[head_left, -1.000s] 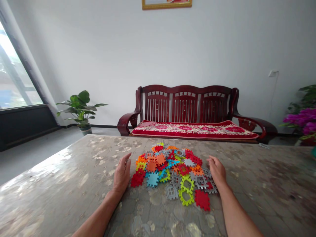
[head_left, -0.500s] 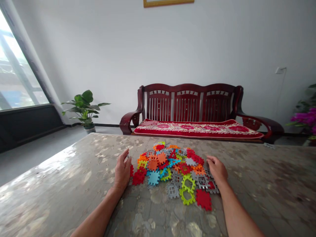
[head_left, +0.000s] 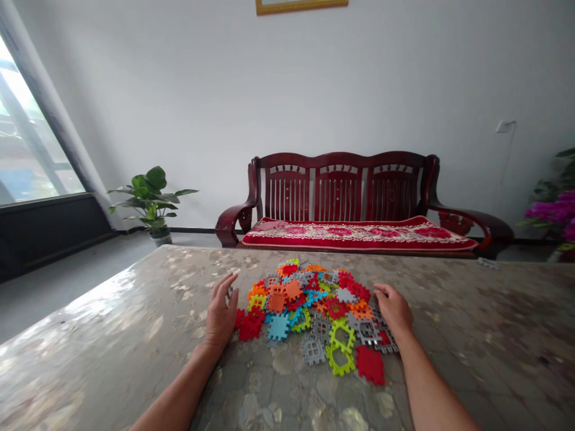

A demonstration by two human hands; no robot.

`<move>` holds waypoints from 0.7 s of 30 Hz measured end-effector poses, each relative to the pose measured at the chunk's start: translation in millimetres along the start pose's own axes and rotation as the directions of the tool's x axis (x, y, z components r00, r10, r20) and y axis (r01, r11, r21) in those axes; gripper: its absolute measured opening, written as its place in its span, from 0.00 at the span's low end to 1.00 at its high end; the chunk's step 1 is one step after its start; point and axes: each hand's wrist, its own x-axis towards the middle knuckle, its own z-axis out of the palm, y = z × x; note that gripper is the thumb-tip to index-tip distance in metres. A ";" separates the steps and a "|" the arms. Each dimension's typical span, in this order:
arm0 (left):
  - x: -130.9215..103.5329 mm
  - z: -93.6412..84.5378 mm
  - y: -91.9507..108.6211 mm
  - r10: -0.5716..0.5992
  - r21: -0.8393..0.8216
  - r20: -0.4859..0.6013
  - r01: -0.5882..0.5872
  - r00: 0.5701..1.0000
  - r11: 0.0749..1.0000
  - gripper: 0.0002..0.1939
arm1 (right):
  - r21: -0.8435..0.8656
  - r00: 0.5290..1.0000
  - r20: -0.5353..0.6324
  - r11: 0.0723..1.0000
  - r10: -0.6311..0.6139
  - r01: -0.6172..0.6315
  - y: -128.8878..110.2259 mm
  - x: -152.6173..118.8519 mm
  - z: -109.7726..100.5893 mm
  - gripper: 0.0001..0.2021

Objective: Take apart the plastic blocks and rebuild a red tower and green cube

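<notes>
Head view. Both hands lie at the near side of the table (head_left: 135, 335), well apart, one on each side of a heaped pile of toothed, interlocking plastic pieces (head_left: 314, 297).

Left hand (head_left: 220, 314): fingers parted, thumb away from them, nothing visible in the grasp. It sits at the left edge of the pile, just beside some red pieces (head_left: 251, 324); contact cannot be made out.

Right hand (head_left: 395, 310): fingers loosely curled toward the pile, beside grey pieces (head_left: 357, 326) at its right edge. Cannot tell whether it grips or touches any of them.

Pile: centre of the table; red, orange, blue, yellow-green and grey, overlapping. Near edge, left to right: light-blue square (head_left: 278, 327), grey window panel (head_left: 313, 350), two yellow-green frames (head_left: 331, 358) and a solid red square (head_left: 371, 365), the nearest piece.

Surroundings: a small grey item (head_left: 487, 263) at the table's far right edge; dark wooden bench (head_left: 339, 191) with a red patterned cover (head_left: 359, 242) beyond; potted plant (head_left: 155, 188) far left; purple flowers (head_left: 552, 211) far right.
</notes>
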 end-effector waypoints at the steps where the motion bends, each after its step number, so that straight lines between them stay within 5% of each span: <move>1: -0.4 0.0 -0.5 0.011 0.009 0.044 -0.012 0.999 1.000 0.18 | -0.003 1.000 0.001 1.000 0.005 -0.005 -0.1 0.0 0.0 0.18; 6: -1.8 1.6 3.4 0.002 0.031 0.159 -0.007 0.987 0.999 0.20 | -0.008 1.000 0.023 1.000 0.019 -0.019 -2.3 -0.8 -0.7 0.19; 11: 11.4 11.8 37.0 0.089 0.001 0.309 -0.093 0.947 0.996 0.18 | -0.005 1.000 0.020 1.000 0.001 0.000 -1.6 -0.8 0.8 0.19; 16: 29.6 39.3 85.5 0.166 -0.027 0.590 -0.186 0.790 0.982 0.21 | -0.018 1.000 0.012 1.000 -0.004 0.004 0.5 0.2 3.3 0.18; 21: 35.7 69.9 114.0 0.117 0.103 0.756 -0.293 0.644 0.950 0.41 | 0.002 1.000 0.008 1.000 -0.026 0.026 -0.1 -0.5 3.4 0.17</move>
